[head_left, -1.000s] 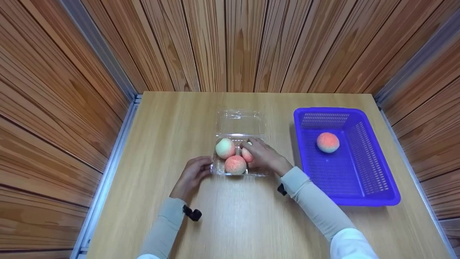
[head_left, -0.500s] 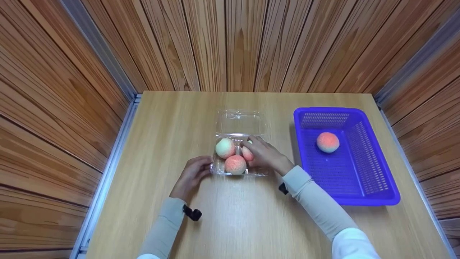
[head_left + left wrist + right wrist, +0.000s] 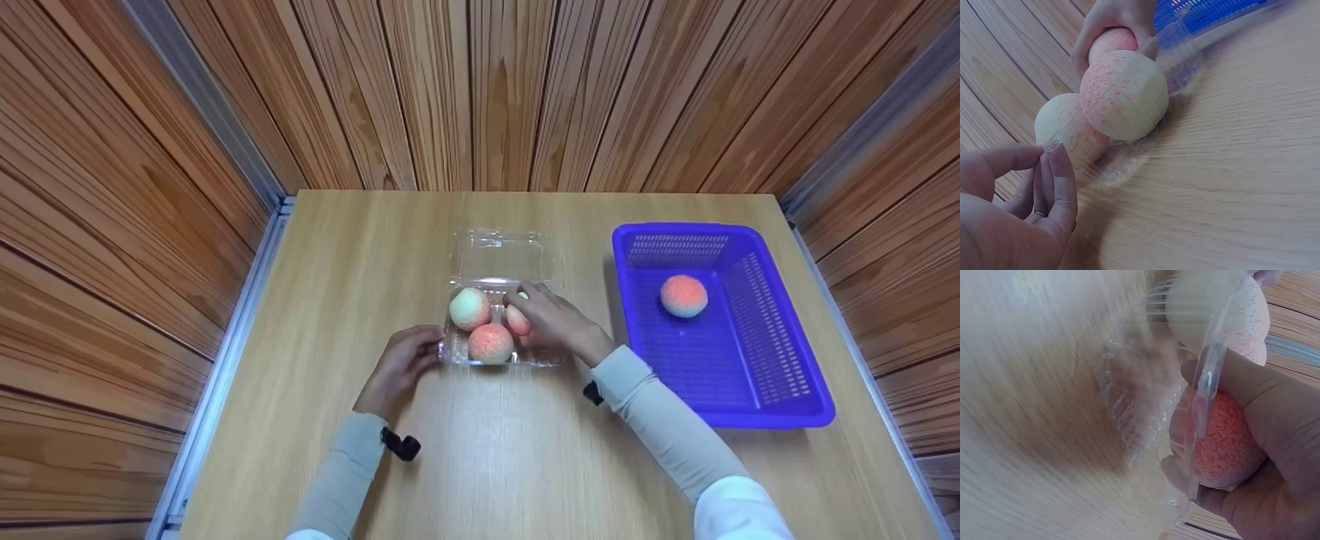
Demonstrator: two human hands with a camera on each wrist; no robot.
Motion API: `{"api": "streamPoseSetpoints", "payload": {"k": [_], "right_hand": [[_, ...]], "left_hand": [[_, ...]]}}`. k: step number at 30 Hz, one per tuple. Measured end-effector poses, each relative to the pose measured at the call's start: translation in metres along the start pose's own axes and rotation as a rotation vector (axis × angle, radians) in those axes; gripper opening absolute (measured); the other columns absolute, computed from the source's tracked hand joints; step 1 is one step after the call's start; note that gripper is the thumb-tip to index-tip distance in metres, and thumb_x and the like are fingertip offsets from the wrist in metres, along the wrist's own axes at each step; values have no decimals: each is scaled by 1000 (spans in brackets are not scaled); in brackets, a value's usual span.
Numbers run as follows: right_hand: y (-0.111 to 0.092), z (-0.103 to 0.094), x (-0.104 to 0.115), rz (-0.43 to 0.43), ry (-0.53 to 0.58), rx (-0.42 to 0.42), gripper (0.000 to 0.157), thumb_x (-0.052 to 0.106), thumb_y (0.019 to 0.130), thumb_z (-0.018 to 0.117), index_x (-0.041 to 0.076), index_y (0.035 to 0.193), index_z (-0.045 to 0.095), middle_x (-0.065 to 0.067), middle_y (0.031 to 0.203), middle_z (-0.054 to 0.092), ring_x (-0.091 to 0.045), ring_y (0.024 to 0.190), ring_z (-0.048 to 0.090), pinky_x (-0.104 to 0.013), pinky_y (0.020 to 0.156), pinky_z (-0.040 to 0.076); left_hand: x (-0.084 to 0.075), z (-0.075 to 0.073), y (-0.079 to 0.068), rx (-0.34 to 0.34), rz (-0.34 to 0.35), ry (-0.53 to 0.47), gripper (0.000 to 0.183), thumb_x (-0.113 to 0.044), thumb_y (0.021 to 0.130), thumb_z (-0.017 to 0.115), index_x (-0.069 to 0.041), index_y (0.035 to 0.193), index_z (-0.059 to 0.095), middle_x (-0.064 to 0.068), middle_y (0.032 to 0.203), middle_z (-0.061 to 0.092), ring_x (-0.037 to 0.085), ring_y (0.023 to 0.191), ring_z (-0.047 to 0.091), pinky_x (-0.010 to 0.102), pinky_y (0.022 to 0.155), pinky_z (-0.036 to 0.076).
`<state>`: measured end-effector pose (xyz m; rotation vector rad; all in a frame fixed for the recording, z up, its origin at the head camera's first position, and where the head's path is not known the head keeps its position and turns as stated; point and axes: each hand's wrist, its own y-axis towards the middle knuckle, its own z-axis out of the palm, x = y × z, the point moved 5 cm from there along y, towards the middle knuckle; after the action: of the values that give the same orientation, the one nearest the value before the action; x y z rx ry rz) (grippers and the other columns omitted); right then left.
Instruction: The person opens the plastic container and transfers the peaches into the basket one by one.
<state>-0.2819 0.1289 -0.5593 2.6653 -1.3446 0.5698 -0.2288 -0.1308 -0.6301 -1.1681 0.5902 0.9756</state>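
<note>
A clear plastic clamshell box (image 3: 501, 259) lies in the middle of the table, its lid folded back on the far side. Two pink-and-cream peaches sit in its left part: a paler peach (image 3: 470, 309) behind and a redder peach (image 3: 491, 343) in front. My left hand (image 3: 401, 364) pinches the left rim of the box between thumb and fingers, as the left wrist view shows. On the right side, my right hand (image 3: 551, 322) holds a third peach (image 3: 1224, 444) inside the box, thumb and fingers curled round it. That hand covers most of the held peach in the head view.
A purple-blue plastic basket (image 3: 814, 409) with slotted walls stands at the right of the table. One peach (image 3: 684, 296) lies in it, towards the back. Wood-patterned panels (image 3: 502, 97) enclose the table at the back and sides.
My right hand has shifted very slightly to the right with the peach in its grip. The left hand and the box are practically still.
</note>
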Motion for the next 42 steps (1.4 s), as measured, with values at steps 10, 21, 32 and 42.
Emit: {"api": "streamPoseSetpoints", "payload": {"k": [10, 21, 32, 42], "right_hand": [[-4, -7, 4, -59, -52, -48, 61, 18, 87, 88, 14, 141, 61, -17, 137, 57, -38, 128, 59, -51, 97, 60], [-6, -14, 6, -64, -61, -64, 60, 18, 86, 89, 15, 140, 62, -14, 135, 58, -35, 125, 59, -49, 94, 60], [-7, -18, 9, -61, -78, -58, 56, 22, 90, 86, 15, 140, 63, -15, 135, 58, -37, 127, 58, -52, 94, 60], [-8, -29, 16, -87, -84, -62, 63, 19, 85, 92, 15, 140, 61, -14, 136, 59, -36, 124, 59, -52, 94, 61]], "left_hand": [[0, 2, 1, 4, 31, 2, 20, -2, 102, 63, 10, 118, 69, 6, 92, 72, 15, 85, 69, 26, 74, 61], [0, 0, 2, -7, 8, 15, 26, -3, 102, 64, 11, 123, 68, 9, 95, 74, 16, 86, 70, 26, 75, 61], [0, 0, -1, 13, 3, -15, 29, -3, 101, 65, 12, 126, 65, 7, 93, 72, 18, 85, 69, 27, 75, 61], [0, 1, 1, 13, 7, 25, 22, -4, 102, 64, 10, 119, 68, 6, 92, 70, 15, 83, 67, 27, 74, 60]]}}
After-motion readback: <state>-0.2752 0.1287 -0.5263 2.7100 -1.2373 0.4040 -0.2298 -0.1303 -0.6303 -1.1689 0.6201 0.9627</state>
